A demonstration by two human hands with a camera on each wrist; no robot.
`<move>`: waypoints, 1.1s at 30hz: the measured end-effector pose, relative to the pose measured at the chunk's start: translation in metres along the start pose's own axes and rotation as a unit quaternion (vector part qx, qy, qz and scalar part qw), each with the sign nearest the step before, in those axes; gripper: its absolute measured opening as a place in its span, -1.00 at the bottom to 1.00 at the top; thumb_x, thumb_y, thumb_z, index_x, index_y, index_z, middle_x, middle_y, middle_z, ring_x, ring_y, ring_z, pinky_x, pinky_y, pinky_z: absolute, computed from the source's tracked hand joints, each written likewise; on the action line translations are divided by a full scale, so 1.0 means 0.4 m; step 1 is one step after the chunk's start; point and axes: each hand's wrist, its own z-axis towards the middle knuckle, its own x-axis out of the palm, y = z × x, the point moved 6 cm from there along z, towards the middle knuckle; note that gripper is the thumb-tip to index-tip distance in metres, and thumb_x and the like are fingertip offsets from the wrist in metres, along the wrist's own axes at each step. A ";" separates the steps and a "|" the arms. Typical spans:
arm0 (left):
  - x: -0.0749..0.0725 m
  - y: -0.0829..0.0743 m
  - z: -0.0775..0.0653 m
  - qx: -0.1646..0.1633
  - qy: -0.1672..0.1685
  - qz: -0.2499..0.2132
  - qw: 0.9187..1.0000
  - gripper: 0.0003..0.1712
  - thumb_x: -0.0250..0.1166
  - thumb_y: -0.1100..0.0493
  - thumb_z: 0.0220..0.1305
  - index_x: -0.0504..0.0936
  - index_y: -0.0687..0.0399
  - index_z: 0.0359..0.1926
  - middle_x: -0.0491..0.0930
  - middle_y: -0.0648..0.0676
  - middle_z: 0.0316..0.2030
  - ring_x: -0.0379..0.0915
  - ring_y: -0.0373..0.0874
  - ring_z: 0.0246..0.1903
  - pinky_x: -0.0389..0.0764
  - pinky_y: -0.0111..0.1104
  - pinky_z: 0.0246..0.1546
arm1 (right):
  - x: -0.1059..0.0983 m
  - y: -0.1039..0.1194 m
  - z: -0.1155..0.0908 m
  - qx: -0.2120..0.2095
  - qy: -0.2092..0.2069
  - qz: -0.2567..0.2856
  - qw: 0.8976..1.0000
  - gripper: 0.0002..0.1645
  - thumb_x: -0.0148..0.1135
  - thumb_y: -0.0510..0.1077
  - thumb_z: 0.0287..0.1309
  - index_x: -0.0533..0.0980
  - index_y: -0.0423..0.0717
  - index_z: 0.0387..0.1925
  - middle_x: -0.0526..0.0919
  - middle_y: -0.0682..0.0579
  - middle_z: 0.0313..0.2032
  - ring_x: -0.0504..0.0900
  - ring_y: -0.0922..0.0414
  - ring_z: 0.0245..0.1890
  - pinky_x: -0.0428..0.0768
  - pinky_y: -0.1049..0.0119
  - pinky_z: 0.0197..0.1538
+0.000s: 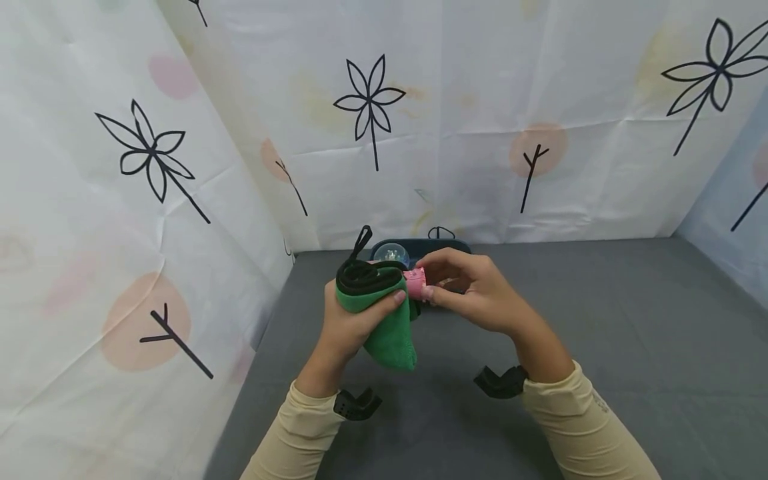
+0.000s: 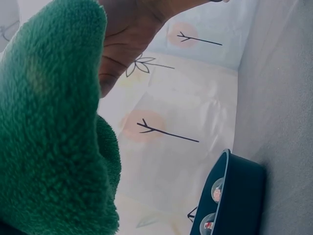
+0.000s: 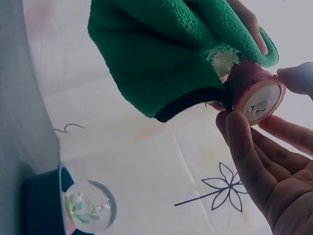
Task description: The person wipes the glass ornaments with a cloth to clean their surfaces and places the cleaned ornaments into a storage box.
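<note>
A green cloth [image 1: 393, 340] with black edging and a black loop is bunched in my left hand [image 1: 351, 327], thumb pressed over its side. Out of its folds comes a small snow globe with a pink base [image 1: 415, 283]. The fingers and thumb of my right hand [image 1: 474, 293] pinch that base at its rim. From the right wrist view, the base's pale underside [image 3: 262, 104] faces outward, and the cloth covers most of the clear dome [image 3: 224, 61]. Green cloth [image 2: 54, 122] fills the left of the left wrist view, hiding the globe there.
Behind the hands, a dark blue tray [image 1: 444, 245] stands on the grey tabletop [image 1: 630, 320] near the back curtain [image 1: 468, 87]. Clear snow globes [image 2: 208, 224] sit in it; one globe [image 3: 90, 206] shows large in the right wrist view. A patterned curtain also borders the left side.
</note>
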 end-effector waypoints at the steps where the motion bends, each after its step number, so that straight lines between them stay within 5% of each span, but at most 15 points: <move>1: -0.001 0.000 0.000 0.001 -0.003 0.001 1.000 -0.51 0.58 0.39 0.14 0.69 0.31 0.11 0.77 0.10 -0.05 0.75 -0.07 -0.11 0.82 -0.19 -0.05 | 0.000 -0.001 0.000 0.005 -0.003 -0.001 1.000 -0.49 0.42 -0.42 0.25 0.57 -0.22 0.22 0.77 -0.12 0.00 0.80 0.13 -0.02 0.82 0.25 -0.05; 7: -0.007 -0.008 0.000 0.012 -0.026 0.002 1.000 -0.50 0.57 0.44 0.10 0.70 0.32 0.10 0.77 0.13 -0.05 0.76 -0.04 -0.09 0.83 -0.16 -0.04 | -0.004 -0.007 0.000 0.035 -0.021 0.005 0.999 -0.52 0.33 -0.33 0.39 0.50 -0.21 0.29 0.74 -0.16 0.06 0.81 0.07 -0.05 0.83 0.15 -0.09; 15: -0.002 -0.015 0.000 0.030 -0.018 0.020 0.999 -0.50 0.57 0.48 0.06 0.71 0.30 0.08 0.75 0.31 -0.07 0.76 -0.07 -0.10 0.82 -0.20 -0.03 | 0.012 -0.020 0.001 0.075 0.010 0.046 0.996 -0.70 0.18 -0.27 0.54 0.55 -0.25 0.20 0.72 -0.14 -0.21 0.74 -0.02 -0.34 0.81 0.15 -0.24; 20: 0.002 -0.015 0.000 0.031 -0.014 0.019 0.999 -0.53 0.55 0.49 0.10 0.70 0.33 0.08 0.75 0.32 -0.08 0.76 -0.08 -0.11 0.82 -0.19 -0.04 | 0.015 -0.019 0.001 0.063 -0.002 0.051 0.997 -0.70 0.28 -0.32 0.44 0.58 -0.28 0.15 0.70 -0.17 -0.05 0.78 0.13 -0.19 0.81 0.18 -0.19; 26: 0.004 -0.010 -0.001 0.023 -0.007 0.006 1.000 -0.59 0.49 0.47 0.20 0.69 0.32 0.09 0.77 0.07 -0.06 0.76 -0.09 -0.12 0.83 -0.19 -0.06 | 0.016 -0.016 0.000 0.051 -0.013 0.085 0.995 -0.64 0.34 -0.39 0.35 0.57 -0.33 0.15 0.70 -0.20 -0.01 0.76 0.20 -0.08 0.80 0.29 -0.08; 33: 0.007 -0.009 -0.002 0.023 -0.004 0.005 1.000 -0.61 0.49 0.45 0.24 0.68 0.36 0.09 0.76 0.12 -0.06 0.76 -0.10 -0.12 0.82 -0.21 -0.05 | 0.013 0.001 0.001 -0.044 -0.024 0.082 0.995 -0.47 0.48 -0.57 0.05 0.62 -0.30 0.09 0.68 -0.16 -0.01 0.70 0.14 -0.11 0.77 0.32 -0.08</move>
